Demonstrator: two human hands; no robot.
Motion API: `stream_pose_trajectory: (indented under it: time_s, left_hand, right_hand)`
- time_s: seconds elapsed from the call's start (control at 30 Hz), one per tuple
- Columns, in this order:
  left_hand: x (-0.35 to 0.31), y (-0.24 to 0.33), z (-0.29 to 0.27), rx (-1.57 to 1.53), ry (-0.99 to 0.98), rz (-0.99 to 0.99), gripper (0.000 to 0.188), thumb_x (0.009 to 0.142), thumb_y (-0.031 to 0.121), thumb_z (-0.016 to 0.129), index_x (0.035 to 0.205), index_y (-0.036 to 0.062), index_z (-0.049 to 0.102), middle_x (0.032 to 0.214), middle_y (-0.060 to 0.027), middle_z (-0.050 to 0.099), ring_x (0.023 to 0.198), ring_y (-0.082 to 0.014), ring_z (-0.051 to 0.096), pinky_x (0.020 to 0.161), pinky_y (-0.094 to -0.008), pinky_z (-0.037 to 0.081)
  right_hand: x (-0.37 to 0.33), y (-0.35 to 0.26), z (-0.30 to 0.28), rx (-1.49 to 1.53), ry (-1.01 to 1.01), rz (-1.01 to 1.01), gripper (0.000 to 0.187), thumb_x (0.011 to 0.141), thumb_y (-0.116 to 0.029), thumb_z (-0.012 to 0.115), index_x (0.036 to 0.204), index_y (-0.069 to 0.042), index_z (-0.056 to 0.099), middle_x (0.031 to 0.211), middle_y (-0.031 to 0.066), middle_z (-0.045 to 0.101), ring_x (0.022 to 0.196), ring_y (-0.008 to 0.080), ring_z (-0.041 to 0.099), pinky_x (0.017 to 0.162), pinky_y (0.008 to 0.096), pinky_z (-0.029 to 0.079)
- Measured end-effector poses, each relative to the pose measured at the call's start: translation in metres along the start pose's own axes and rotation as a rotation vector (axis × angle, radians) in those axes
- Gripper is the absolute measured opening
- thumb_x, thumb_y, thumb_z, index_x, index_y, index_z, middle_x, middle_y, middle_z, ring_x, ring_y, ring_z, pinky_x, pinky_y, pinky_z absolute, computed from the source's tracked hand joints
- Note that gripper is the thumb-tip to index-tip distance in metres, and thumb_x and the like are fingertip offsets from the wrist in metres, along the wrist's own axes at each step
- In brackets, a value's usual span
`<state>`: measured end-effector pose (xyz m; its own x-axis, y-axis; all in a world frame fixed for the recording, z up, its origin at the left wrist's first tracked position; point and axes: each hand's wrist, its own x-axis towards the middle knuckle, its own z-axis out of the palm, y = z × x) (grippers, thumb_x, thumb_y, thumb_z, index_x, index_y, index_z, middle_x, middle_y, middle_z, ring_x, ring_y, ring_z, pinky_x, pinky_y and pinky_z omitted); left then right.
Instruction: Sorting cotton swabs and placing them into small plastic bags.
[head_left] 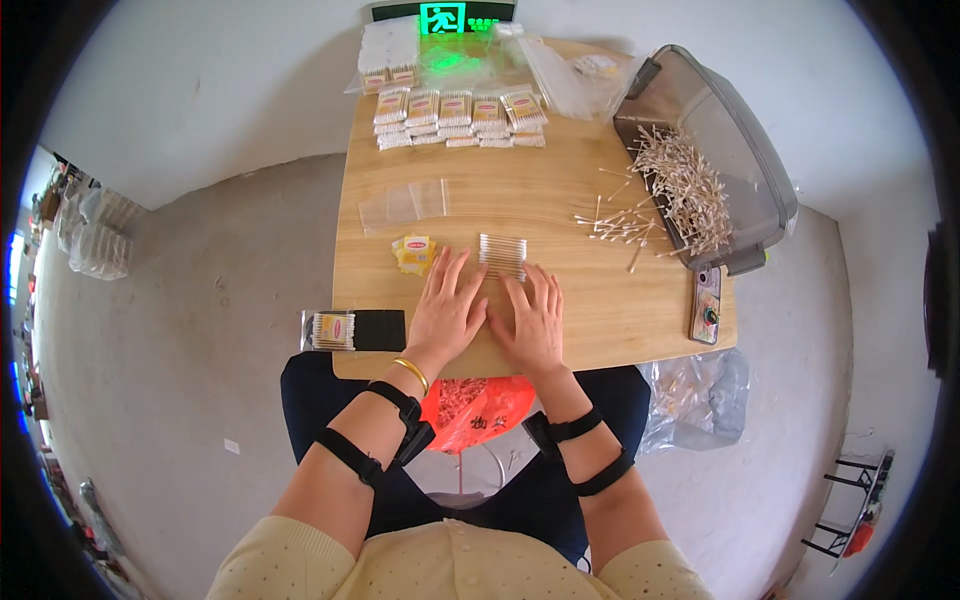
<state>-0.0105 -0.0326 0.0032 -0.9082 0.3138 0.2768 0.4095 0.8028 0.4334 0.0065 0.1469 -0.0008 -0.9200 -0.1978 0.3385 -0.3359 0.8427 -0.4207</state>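
A flat row of cotton swabs (503,250) lies side by side on the wooden table in front of me. My left hand (443,312) rests at the row's near left corner, fingers stretched out. My right hand (532,322) lies at its near right side, its fingers also extended and spread, with fingertips at or touching the swab ends. Neither hand grips anything. Left of the row sits a small pile of yellow printed cards (413,254). Beyond these lie flat clear plastic bags (404,205). A filled swab pack (333,330) rests beside a black pad (380,330) at the table's left edge.
At the right, a grey clear tub (752,165) lies tipped, with many loose swabs (682,190) spilling onto the table. Stacked swab packs (455,112) stand at the back. A phone (706,305) lies by the right edge. Below the front edge hangs a red bag (475,408).
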Motion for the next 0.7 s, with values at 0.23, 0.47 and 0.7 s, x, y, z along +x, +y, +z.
stream_pose_trajectory:
  time_s: [0.23, 0.47, 0.7]
  left_hand:
    - [0.001, -0.002, 0.003, -0.004, 0.015, 0.001, 0.04, 0.099, 0.029, 0.061, 0.134, 0.0089, 0.061, 0.155, -0.0184, 0.041, 0.15, -0.0446, 0.032, 0.125, -0.0534, 0.029]
    - [0.0, -0.002, 0.003, -0.008, 0.021, 0.0, 0.041, 0.1, 0.029, 0.06, 0.135, 0.0092, 0.06, 0.155, -0.0181, 0.041, 0.149, -0.0439, 0.033, 0.124, -0.0536, 0.029]
    - [-0.001, -0.005, 0.004, -0.014, 0.033, 0.003, 0.045, 0.099, 0.029, 0.061, 0.14, 0.0107, 0.056, 0.155, -0.0177, 0.041, 0.149, -0.0435, 0.033, 0.124, -0.0536, 0.03]
  right_hand:
    - [0.019, 0.005, 0.003, -0.015, -0.033, -0.023, 0.059, 0.09, -0.029, 0.071, 0.144, -0.013, 0.057, 0.152, 0.0181, 0.041, 0.146, 0.0402, 0.035, 0.125, 0.0566, 0.023]
    - [0.021, 0.006, 0.004, -0.014, -0.035, -0.041, 0.058, 0.09, -0.027, 0.071, 0.145, -0.014, 0.057, 0.153, 0.0178, 0.041, 0.146, 0.04, 0.035, 0.126, 0.0562, 0.023]
    - [0.029, 0.009, 0.01, -0.007, 0.015, -0.047, 0.053, 0.093, -0.029, 0.069, 0.143, -0.014, 0.059, 0.15, 0.0191, 0.043, 0.144, 0.0402, 0.037, 0.124, 0.057, 0.024]
